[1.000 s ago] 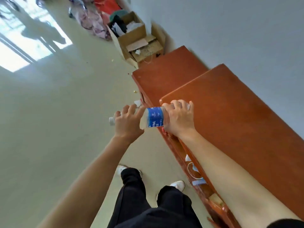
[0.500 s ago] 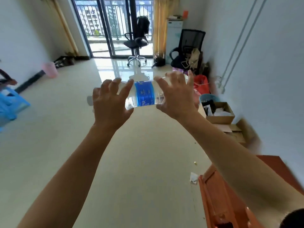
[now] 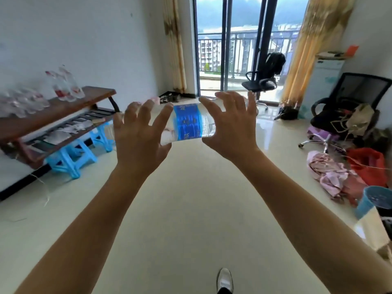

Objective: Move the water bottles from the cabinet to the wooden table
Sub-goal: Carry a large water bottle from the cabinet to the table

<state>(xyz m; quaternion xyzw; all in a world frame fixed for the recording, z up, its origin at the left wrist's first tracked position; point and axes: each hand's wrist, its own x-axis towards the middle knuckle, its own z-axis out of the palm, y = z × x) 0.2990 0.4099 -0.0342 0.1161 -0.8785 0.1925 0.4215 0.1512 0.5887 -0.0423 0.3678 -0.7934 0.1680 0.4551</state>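
Observation:
A clear water bottle with a blue label (image 3: 187, 122) lies sideways in the air in front of me, held by both hands. My left hand (image 3: 141, 134) grips its left end and my right hand (image 3: 230, 126) grips its right end, fingers curled round it. The wooden table (image 3: 55, 111) stands at the left against the white wall. Several water bottles (image 3: 63, 85) stand on its top, blurred. The cabinet is out of view.
Blue plastic stools (image 3: 70, 153) sit under the table. An office chair (image 3: 263, 83) stands by the balcony door and a second chair (image 3: 347, 111) piled with things at the right. Clothes (image 3: 333, 177), a red bag (image 3: 369, 164) and a blue bin (image 3: 375, 200) lie along the right. My shoe (image 3: 224, 279) shows on the pale floor.
My view has swung left, away from the cabinet; the wooden table with its bottles has come into sight at the left. Both hands still carry the bottle sideways.

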